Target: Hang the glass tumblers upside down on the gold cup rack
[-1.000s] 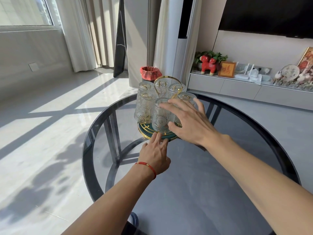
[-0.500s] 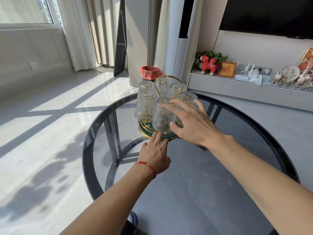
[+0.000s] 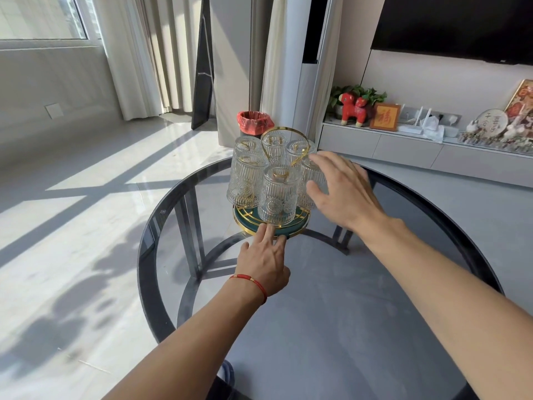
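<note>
**Operator:** State the position of the rack and the tumblers.

**Inspector:** The gold cup rack (image 3: 285,145) stands on the far half of the round smoked-glass table (image 3: 360,327). Its dark green base (image 3: 245,223), edged in gold, rests flat on the glass. Six ribbed glass tumblers (image 3: 277,194) hang mouth-down around the central loop handle. The nearest tumbler faces the camera; a second tumbler (image 3: 245,183) hangs just left of it.

**Operator:** State the condition of the left hand.

**Inspector:** The left hand (image 3: 264,264) lies palm-down on the table, fingers extended and slightly spread. The fingertips (image 3: 266,228) touch the near rim of the base. The hand grips nothing. A red cord bracelet (image 3: 251,282) circles the wrist.

**Operator:** State the condition of the right hand.

**Inspector:** The right hand (image 3: 343,192) is spread wide at the right side of the rack. Thumb and fingers curve around the right-hand tumbler (image 3: 313,180). Contact with the glass cannot be confirmed from this view.

**Operator:** Surroundings?

**Inspector:** A bin with a red liner (image 3: 253,129) stands on the floor behind the rack. A red toy animal (image 3: 353,109) sits on the wall shelf.
</note>
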A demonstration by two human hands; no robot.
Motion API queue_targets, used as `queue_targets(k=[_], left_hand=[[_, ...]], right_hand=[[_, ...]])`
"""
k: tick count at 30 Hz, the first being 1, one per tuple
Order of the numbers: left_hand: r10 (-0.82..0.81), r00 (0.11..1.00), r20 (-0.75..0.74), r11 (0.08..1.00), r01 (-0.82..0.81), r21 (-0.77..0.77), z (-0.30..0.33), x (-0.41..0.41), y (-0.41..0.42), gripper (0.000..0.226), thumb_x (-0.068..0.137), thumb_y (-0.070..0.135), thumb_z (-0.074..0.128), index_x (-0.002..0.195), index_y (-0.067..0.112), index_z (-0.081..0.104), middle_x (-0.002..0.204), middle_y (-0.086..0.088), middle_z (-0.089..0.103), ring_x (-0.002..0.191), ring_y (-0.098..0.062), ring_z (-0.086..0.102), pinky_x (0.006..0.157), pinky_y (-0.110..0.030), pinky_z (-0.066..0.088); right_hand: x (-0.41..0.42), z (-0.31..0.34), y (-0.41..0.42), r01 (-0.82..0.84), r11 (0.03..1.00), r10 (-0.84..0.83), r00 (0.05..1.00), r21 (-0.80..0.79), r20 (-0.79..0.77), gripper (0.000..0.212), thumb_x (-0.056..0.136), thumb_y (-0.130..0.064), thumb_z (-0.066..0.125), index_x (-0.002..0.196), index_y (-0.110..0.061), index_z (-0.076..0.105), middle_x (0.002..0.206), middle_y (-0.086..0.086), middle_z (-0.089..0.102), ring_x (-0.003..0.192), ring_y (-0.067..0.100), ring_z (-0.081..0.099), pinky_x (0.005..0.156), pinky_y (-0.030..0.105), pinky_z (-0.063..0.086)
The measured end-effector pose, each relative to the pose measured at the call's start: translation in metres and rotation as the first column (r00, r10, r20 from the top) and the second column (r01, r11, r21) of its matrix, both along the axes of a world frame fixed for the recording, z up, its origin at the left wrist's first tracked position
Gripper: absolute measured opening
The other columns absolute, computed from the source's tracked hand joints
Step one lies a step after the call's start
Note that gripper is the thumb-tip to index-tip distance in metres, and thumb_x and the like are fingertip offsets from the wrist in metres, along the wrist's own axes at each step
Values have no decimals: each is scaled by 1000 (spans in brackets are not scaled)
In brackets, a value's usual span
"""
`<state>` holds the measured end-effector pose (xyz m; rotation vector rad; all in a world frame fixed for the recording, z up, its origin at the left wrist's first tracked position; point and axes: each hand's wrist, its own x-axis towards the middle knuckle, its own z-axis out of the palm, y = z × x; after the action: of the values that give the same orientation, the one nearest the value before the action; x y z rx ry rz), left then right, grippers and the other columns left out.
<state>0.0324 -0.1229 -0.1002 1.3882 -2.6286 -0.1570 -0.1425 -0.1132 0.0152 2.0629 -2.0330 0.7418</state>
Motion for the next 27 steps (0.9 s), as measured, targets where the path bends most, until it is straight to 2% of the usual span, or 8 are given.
queue_targets(k=[4,7,18,27], left_hand=[[1,1000,7,1000,-1,-6,-1,1,0,58,90,32,57,143,14,44,152,-11,30,144,-30,26,105,-52,49],[4,1000,15,1000,-4,-14,-3,1,0,57,90,32,57,143,14,45,155,-12,29,147,-30,23,109,-54,45],[16,1000,4,1000,-16,2,-1,0,1,53,90,30,57,139,14,48,154,-9,29,146,-28,23,110,-52,43],[19,1000,14,1000,-19,24,-2,-1,-1,55,91,31,57,142,15,48,156,-10,28,147,-29,23,112,-54,42]], right_hand=[[-11,1,-11,48,985,-42,998,164,-38,64,102,-39,49,162,-25,32,171,1,28,158,20,21,124,50,15],[-14,-2,-12,40,981,-33,999,191,-42,65,102,-39,48,163,-30,28,172,-1,25,160,20,16,125,52,12],[-26,-7,-1,6,981,4,999,194,-50,66,101,-34,51,163,-35,27,173,-5,22,160,18,14,127,51,14],[-27,0,-2,-1,981,16,997,193,-73,63,101,-34,50,161,-31,33,170,-2,31,159,19,20,127,50,19]])
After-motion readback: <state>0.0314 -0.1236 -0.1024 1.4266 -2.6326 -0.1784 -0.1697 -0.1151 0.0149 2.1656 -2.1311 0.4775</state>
